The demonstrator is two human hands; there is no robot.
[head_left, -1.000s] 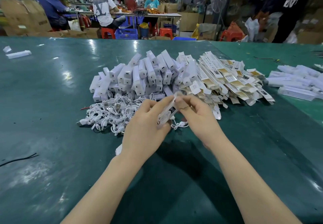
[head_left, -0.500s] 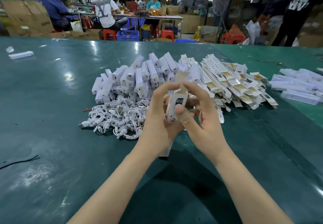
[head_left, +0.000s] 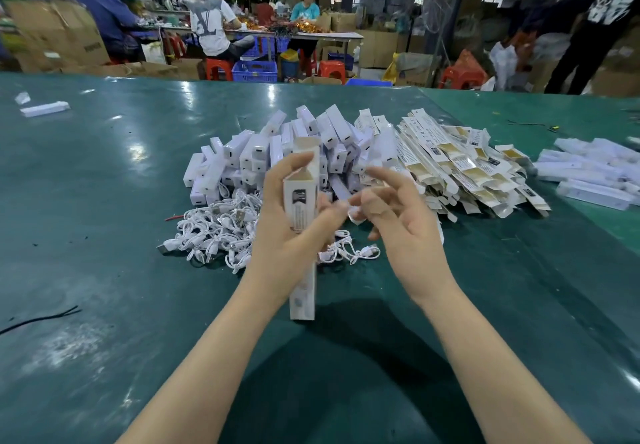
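My left hand [head_left: 287,235] grips a long narrow white carton [head_left: 301,201] upright, its top flap open and its lower end sticking out below my palm. My right hand [head_left: 401,225] hovers just right of the carton with fingers spread and loosely bent, holding nothing that I can see. Behind the hands lie a heap of white power banks [head_left: 277,152], a tangle of short white cables [head_left: 214,232] and a pile of flat unfolded cartons [head_left: 460,163].
The green table [head_left: 104,201] carries finished white boxes at the right edge [head_left: 595,173], a lone white box at far left [head_left: 45,109] and a black wire [head_left: 38,319] near the left edge. Several people sit at tables beyond.
The carton has been squared up and now stands upright in my left hand. My right hand has let go of it and moved off to the right.
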